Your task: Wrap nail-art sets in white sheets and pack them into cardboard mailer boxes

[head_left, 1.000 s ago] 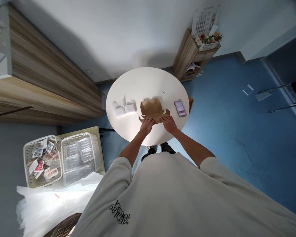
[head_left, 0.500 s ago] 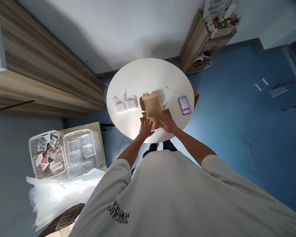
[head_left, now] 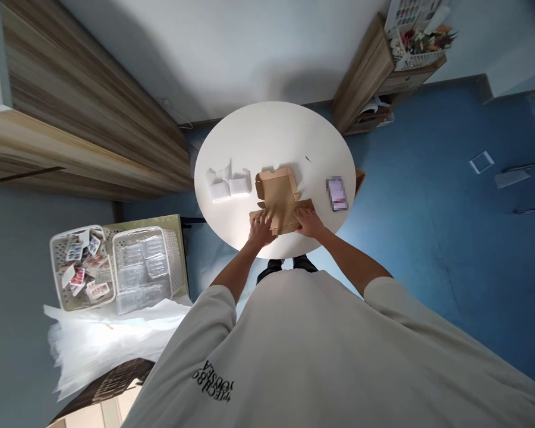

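Note:
A brown cardboard box point(head_left: 276, 185), unfolded with its flaps out, lies on the round white table point(head_left: 267, 128) in front of me. My left hand point(head_left: 261, 229) rests on the left flap of its near part, fingers stretched out and a ring on one of them. On the right flap lies my right hand point(head_left: 310, 223), its fingers extended over the cardboard. Both palms face down, and their undersides are hidden. Left of the box sit two white packs point(head_left: 238, 186) with loose wrapping behind them.
To the right lies a phone point(head_left: 337, 194), its screen blurred. A small dark item point(head_left: 308, 159) is farther back. A basket of clear plastic packs point(head_left: 169, 261) and a basket of small cards point(head_left: 56, 267) stand lower left. A wooden cabinet point(head_left: 361, 71) is behind right.
Both hands have shifted slightly on the flaps, the left a little outward. The near part of the cardboard looks flatter and spread wider. The view has moved slightly.

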Action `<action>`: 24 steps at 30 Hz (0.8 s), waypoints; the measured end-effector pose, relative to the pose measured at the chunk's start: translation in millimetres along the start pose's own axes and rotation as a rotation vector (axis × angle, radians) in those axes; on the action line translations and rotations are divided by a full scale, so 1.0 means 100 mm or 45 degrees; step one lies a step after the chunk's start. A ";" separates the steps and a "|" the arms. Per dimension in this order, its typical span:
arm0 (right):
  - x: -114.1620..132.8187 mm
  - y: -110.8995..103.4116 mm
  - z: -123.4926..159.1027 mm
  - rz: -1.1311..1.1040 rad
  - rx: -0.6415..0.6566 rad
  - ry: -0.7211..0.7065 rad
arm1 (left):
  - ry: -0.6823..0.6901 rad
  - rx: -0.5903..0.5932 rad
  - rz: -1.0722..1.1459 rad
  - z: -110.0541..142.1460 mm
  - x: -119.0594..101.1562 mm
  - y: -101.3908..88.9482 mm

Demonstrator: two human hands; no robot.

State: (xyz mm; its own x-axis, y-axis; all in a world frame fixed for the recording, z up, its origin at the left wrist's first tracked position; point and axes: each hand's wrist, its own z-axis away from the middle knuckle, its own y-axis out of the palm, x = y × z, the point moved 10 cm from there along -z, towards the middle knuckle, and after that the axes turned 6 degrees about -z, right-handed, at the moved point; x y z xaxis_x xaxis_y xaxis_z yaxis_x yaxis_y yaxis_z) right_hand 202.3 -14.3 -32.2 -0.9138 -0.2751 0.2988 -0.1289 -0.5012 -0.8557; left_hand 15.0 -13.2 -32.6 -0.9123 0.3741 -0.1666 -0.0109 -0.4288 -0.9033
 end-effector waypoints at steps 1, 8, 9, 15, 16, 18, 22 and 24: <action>0.01 -0.01 -0.01 0.010 0.002 -0.007 | -0.003 0.012 -0.014 0.00 -0.01 0.01; -0.01 -0.07 -0.03 0.000 0.006 -0.025 | -0.052 -0.052 -0.002 0.01 -0.03 -0.01; -0.01 -0.07 -0.03 0.003 0.021 -0.038 | -0.050 -0.059 0.004 0.00 -0.03 -0.02; 0.01 -0.09 -0.03 0.036 0.050 -0.061 | -0.057 0.001 0.024 -0.05 0.00 -0.06; 0.02 -0.10 -0.03 0.039 0.049 -0.060 | -0.051 0.021 0.020 -0.05 0.00 -0.06; 0.03 -0.12 -0.04 0.041 0.045 -0.063 | -0.044 0.039 0.008 -0.04 -0.02 -0.06; 0.06 -0.12 -0.04 0.056 0.051 -0.083 | -0.059 -0.004 -0.001 -0.02 -0.04 -0.07; 0.07 -0.11 -0.02 0.072 0.041 -0.091 | -0.053 -0.015 0.002 -0.01 -0.05 -0.07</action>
State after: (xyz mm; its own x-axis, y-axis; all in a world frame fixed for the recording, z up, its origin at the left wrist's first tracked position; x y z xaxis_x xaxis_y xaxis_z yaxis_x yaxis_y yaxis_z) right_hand 197.0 -9.1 -21.7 -0.8894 -0.3611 0.2805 -0.0641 -0.5090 -0.8584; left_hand 19.8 -10.9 -25.7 -0.9285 0.3388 -0.1519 -0.0046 -0.4196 -0.9077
